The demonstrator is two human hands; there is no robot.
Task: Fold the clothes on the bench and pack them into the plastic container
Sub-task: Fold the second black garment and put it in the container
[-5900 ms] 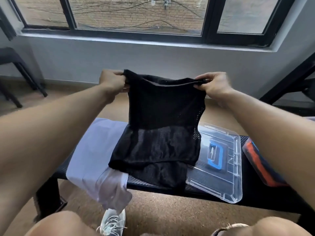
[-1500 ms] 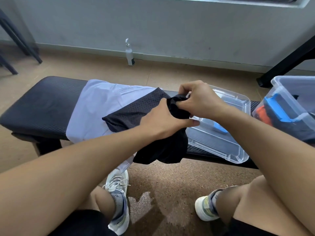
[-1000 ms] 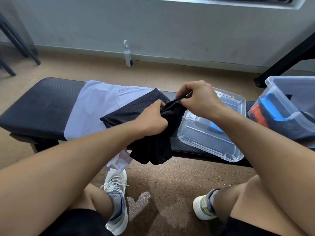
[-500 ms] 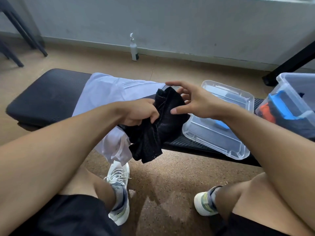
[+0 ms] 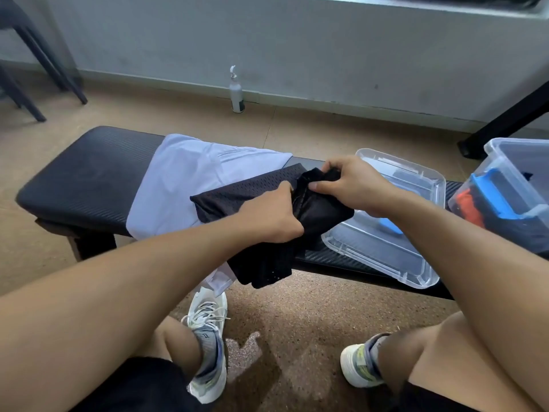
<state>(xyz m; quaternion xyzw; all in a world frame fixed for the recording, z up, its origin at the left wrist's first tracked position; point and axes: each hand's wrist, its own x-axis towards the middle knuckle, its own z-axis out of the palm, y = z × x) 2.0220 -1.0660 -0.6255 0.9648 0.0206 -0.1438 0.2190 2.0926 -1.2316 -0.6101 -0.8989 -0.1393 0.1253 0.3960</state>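
We bunch the black mesh garment over the table.

Our left hand (image 5: 271,217) and right hand (image 5: 350,185) both grip the black garment (image 5: 320,209), probably to square a fold; its near end hangs past the table (image 5: 86,173) edge. A white garment (image 5: 184,179) lies underneath, left. The lid (image 5: 383,251) sits just right, the container (image 5: 517,185) far right, open-topped, with free room between.
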